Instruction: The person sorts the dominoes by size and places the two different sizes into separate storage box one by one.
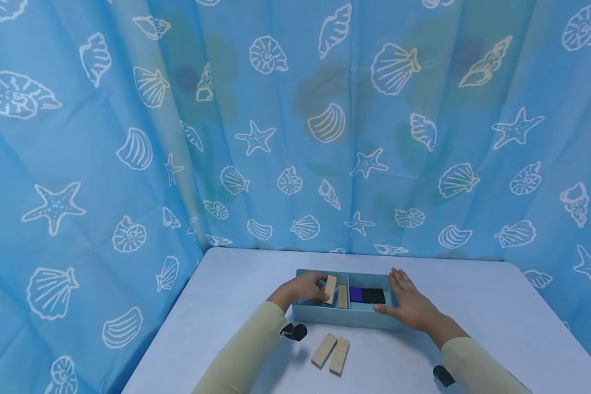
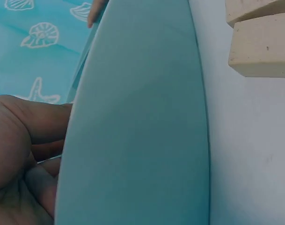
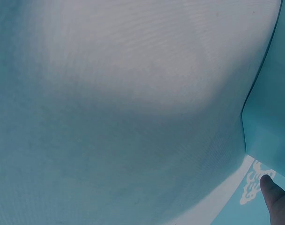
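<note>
A light blue box (image 1: 345, 316) with a divider stands on the white table. Over its left compartment my left hand (image 1: 306, 287) pinches a wooden block (image 1: 330, 289), tilted upright; the wall hides this block in the left wrist view. Just right of it, a second wooden block (image 1: 342, 296) is in the same compartment, by the divider. A purple piece (image 1: 356, 294) and a black piece (image 1: 373, 296) lie side by side in the right compartment. My right hand (image 1: 412, 306) rests on the box's right end, fingers extended toward the back and thumb near the front rim.
Two more wooden blocks, a left one (image 1: 324, 350) and a right one (image 1: 339, 356), lie on the white table (image 1: 226, 306) in front of the box. A blue curtain (image 1: 285, 219) with white shell prints hangs behind and at the sides.
</note>
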A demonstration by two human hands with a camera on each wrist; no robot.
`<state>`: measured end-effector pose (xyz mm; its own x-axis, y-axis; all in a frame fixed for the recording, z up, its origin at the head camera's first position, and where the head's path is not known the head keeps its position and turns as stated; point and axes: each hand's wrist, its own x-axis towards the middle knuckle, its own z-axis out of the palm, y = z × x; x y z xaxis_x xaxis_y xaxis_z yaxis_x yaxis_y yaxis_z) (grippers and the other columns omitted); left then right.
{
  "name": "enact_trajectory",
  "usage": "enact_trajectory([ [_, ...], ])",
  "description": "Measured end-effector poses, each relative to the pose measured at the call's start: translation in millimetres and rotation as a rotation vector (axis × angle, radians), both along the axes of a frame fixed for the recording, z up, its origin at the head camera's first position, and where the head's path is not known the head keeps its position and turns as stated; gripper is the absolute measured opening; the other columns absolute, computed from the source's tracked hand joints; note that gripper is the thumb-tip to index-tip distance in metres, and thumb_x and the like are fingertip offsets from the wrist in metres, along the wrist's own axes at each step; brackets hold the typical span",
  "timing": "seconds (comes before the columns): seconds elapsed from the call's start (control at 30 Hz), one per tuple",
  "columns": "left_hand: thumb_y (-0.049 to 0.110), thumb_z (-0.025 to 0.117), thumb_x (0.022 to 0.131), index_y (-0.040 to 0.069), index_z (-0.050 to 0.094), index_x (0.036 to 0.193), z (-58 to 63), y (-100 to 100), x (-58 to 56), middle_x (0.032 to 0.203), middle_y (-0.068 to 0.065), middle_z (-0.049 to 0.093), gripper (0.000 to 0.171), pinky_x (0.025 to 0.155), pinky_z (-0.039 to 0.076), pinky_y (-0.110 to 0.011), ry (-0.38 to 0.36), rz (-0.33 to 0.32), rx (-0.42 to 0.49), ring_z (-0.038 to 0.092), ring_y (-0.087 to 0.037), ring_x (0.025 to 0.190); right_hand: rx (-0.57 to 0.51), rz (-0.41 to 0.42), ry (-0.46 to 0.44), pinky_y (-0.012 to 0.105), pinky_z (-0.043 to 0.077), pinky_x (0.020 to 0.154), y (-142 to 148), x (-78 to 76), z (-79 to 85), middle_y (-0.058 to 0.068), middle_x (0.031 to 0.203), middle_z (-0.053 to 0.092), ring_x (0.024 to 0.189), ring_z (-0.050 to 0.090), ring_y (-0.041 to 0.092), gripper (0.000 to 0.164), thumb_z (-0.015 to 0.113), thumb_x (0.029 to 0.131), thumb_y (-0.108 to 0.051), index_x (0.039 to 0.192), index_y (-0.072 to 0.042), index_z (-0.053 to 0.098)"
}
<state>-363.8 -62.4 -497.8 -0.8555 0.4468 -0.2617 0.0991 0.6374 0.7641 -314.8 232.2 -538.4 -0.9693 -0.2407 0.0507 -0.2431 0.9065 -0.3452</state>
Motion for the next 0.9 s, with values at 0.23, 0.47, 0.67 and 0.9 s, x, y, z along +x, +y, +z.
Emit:
enact_trajectory([
  [0.23,0.015,0.071,0.09,0.002,0.051,0.138,-10.2,8.4,0.1,0.093,0.0,0.062,0.054,0.084,0.051,-0.041,0.007,-0.001,-0.028,0.06,-0.016,0.086,-0.003,-0.004,-0.024,0.062,0.014,0.111,-0.4,0.6,-0.2,0.025,0.159,0.007,0.145,0.003,0.043,0.119,0.05,0.079,-0.08,0.152,0.006,0.014],
  [0.47,0.014,0.07,0.09,0.001,0.055,0.134,-13.9,11.0,-0.3,0.107,-0.004,0.064,0.048,0.094,0.047,-0.047,0.017,0.035,-0.072,0.06,-0.023,0.101,0.0,-0.009,-0.031,0.063,0.013,0.11,-1.4,-0.5,-2.2,0.025,0.159,0.006,0.145,0.003,0.043,0.119,0.049,0.08,-0.08,0.153,0.006,0.012],
  [0.67,0.016,0.071,0.089,0.004,0.056,0.134,-15.5,13.0,-4.1,0.121,-0.008,0.062,0.049,0.099,0.044,-0.049,0.033,0.073,-0.154,0.056,-0.029,0.115,0.003,-0.004,0.004,0.063,0.014,0.11,-0.6,-0.5,0.0,0.026,0.158,0.007,0.145,0.004,0.043,0.117,0.051,0.08,-0.078,0.152,0.007,0.014],
  [0.9,0.018,0.072,0.089,0.006,0.057,0.133,-19.7,16.2,-4.5,0.118,-0.008,0.062,0.048,0.099,0.043,-0.051,0.051,0.116,-0.209,0.056,-0.03,0.114,0.0,-0.006,-0.005,0.063,0.014,0.11,-0.5,1.0,0.8,0.026,0.159,0.007,0.145,0.002,0.042,0.12,0.047,0.078,-0.082,0.153,0.006,0.013],
])
